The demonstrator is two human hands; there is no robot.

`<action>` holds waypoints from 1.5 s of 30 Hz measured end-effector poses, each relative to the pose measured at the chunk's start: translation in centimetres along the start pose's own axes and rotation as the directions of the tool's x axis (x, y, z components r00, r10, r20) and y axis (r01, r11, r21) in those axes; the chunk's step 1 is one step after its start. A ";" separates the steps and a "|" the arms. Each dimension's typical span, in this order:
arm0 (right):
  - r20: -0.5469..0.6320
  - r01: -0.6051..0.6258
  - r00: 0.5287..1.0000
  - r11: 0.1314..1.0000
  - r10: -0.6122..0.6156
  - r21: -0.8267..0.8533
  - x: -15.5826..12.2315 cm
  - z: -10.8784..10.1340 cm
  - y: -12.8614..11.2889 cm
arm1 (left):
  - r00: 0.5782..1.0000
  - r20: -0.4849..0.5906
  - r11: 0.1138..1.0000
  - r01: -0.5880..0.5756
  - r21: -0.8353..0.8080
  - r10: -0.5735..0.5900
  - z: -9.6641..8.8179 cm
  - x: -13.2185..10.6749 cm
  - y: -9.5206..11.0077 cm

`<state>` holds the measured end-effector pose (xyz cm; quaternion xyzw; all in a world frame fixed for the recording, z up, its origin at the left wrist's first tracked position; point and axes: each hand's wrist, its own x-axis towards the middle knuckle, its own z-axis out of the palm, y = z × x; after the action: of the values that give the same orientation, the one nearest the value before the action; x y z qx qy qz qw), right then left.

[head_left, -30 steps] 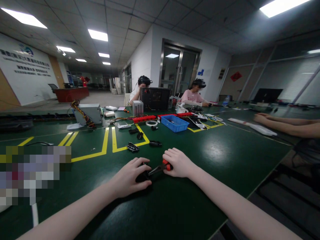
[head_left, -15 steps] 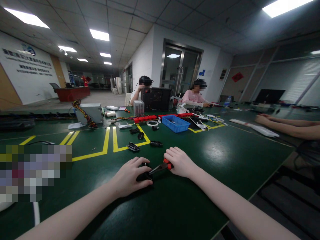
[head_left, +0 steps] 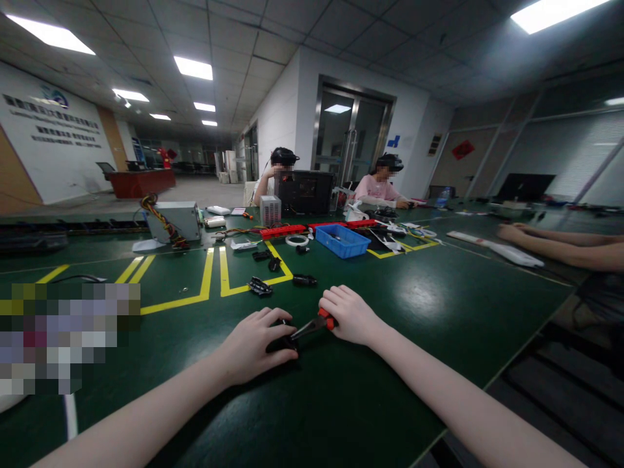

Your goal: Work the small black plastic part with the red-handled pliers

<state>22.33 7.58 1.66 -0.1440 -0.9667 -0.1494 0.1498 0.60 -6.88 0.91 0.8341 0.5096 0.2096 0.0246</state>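
My right hand (head_left: 348, 314) is closed round the red handles of long-nose pliers (head_left: 308, 327). The pliers' jaws point left and reach a small black part (head_left: 281, 342) on the table; whether they grip it I cannot tell. My left hand (head_left: 260, 344) curls over that black part, thumb below and fingers above, holding it on the green surface. Much of the part is hidden under the fingers. Just beyond my hands lie a black plastic piece (head_left: 260, 286) and a black cylindrical piece (head_left: 305, 280).
A blue tray (head_left: 342, 242) stands ahead, beside a white ring (head_left: 297, 240) and red strips. Farther back are a metal power supply (head_left: 175, 221) with wires and a black case (head_left: 306, 192). Two people sit across the green table (head_left: 468, 312); another person's arms (head_left: 560, 244) rest at right.
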 end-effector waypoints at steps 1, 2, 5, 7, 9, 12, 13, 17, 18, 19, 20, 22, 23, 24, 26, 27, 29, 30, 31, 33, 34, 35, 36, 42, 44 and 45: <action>-0.001 0.000 1.000 1.000 0.000 -0.001 0.0 0.0 0.0 | 1.000 0.005 1.000 0.000 0.001 0.000 0.0 0.0 0.0; -0.002 0.000 1.000 1.000 0.000 -0.002 0.0 0.0 0.0 | 1.000 0.010 1.000 0.002 0.001 -0.002 0.0 0.0 0.0; 0.001 -0.001 1.000 1.000 0.001 0.000 0.0 0.0 0.0 | 1.000 0.019 1.000 0.003 0.001 -0.003 0.0 0.0 -0.1; 0.006 -0.004 1.000 1.000 0.004 0.003 0.0 0.0 0.0 | 1.000 0.022 1.000 0.004 -0.002 -0.004 0.0 0.0 -0.1; 0.009 -0.007 1.000 1.000 0.007 0.006 0.0 -0.1 0.0 | 1.000 0.025 1.000 0.005 -0.006 -0.005 0.0 0.0 -0.1; 0.005 -0.014 1.000 1.000 0.014 0.010 0.0 -0.1 0.0 | 1.000 0.029 1.000 0.009 -0.007 -0.009 0.0 0.0 0.0; 0.004 -0.017 1.000 1.000 0.017 0.010 0.0 -0.1 0.1 | 1.000 0.029 1.000 0.010 -0.006 -0.010 0.0 0.0 0.0; 0.014 -0.024 1.000 1.000 0.024 0.010 0.0 -0.1 0.2 | 0.999 0.033 1.000 0.004 -0.016 -0.004 -0.1 0.0 0.0; 0.015 -0.025 1.000 1.000 0.025 0.011 0.0 -0.1 0.2 | 0.999 0.033 1.000 0.003 -0.019 -0.002 -0.1 0.0 0.1; 0.013 -0.025 1.000 1.000 0.025 0.013 0.0 -0.1 0.2 | 0.999 0.034 1.000 0.003 -0.021 -0.002 -0.2 0.0 0.1; 0.010 -0.025 1.000 1.000 0.025 0.014 0.0 -0.1 0.2 | 0.999 0.036 1.000 0.004 -0.022 -0.004 -0.2 0.0 0.1; -0.001 -0.023 1.000 1.000 0.023 0.017 0.0 -0.1 0.2 | 0.999 0.039 1.000 0.010 -0.023 -0.009 -0.3 0.0 0.1; -0.007 -0.020 1.000 1.000 0.020 0.018 -0.1 -0.1 0.2 | 0.999 0.043 1.000 0.012 -0.026 -0.011 -0.2 0.0 0.2; -0.012 -0.018 1.000 1.000 0.019 0.020 -0.1 -0.1 0.2 | 0.999 0.047 0.999 0.013 -0.030 -0.012 -0.2 0.0 0.1; -0.025 -0.016 1.000 1.000 0.017 0.026 0.0 -0.1 0.2 | 0.999 0.046 0.999 0.012 -0.045 -0.009 0.0 0.0 0.0; -0.032 -0.016 0.999 0.999 0.017 0.030 0.0 -0.1 0.2 | 0.999 0.043 0.998 0.009 -0.057 -0.006 0.1 0.0 -0.1; -0.046 -0.018 0.999 0.999 0.020 0.035 -0.1 0.0 0.2 | 0.999 0.039 0.996 0.002 -0.088 0.001 0.3 0.0 -0.3; -0.052 -0.019 0.998 0.999 0.021 0.037 -0.1 0.0 0.2 | 0.999 0.041 0.994 -0.001 -0.105 0.005 0.4 0.0 -0.4; -0.057 -0.019 0.998 0.999 0.021 0.039 -0.1 0.1 0.2 | 0.999 0.046 0.993 -0.003 -0.122 0.009 0.5 0.0 -0.5; -0.066 -0.016 0.998 0.999 0.019 0.043 -0.1 0.1 0.3 | 0.998 0.056 0.989 -0.006 -0.150 0.015 0.5 0.0 -0.6; -0.069 -0.014 0.997 0.999 0.017 0.045 -0.1 0.2 0.3 | 0.998 0.060 0.987 -0.008 -0.160 0.018 0.4 0.0 -0.6; -0.072 -0.011 0.997 0.999 0.014 0.046 -0.1 0.2 0.4 | 0.998 0.066 0.986 -0.011 -0.168 0.023 0.4 0.0 -0.7; -0.076 -0.008 0.997 0.999 0.011 0.047 -0.1 0.2 0.4 | 0.997 0.072 0.985 -0.014 -0.174 0.027 0.3 0.0 -0.7; -0.076 0.010 0.997 0.998 -0.005 0.062 -0.1 0.3 0.3 | 0.996 0.078 0.982 -0.026 -0.186 0.041 0.2 0.1 -0.6; -0.060 0.008 0.998 0.998 -0.004 0.067 -0.1 0.3 0.3 | 0.996 0.074 0.982 -0.029 -0.186 0.043 0.2 0.0 -0.6; -0.050 0.006 0.999 0.998 -0.002 0.069 -0.1 0.2 0.2 | 0.996 0.074 0.982 -0.030 -0.185 0.044 0.2 0.0 -0.6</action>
<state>22.46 7.82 1.47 -0.1331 -0.9675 -0.1199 0.1787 0.15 -6.51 0.61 0.8451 0.4712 0.2235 0.1174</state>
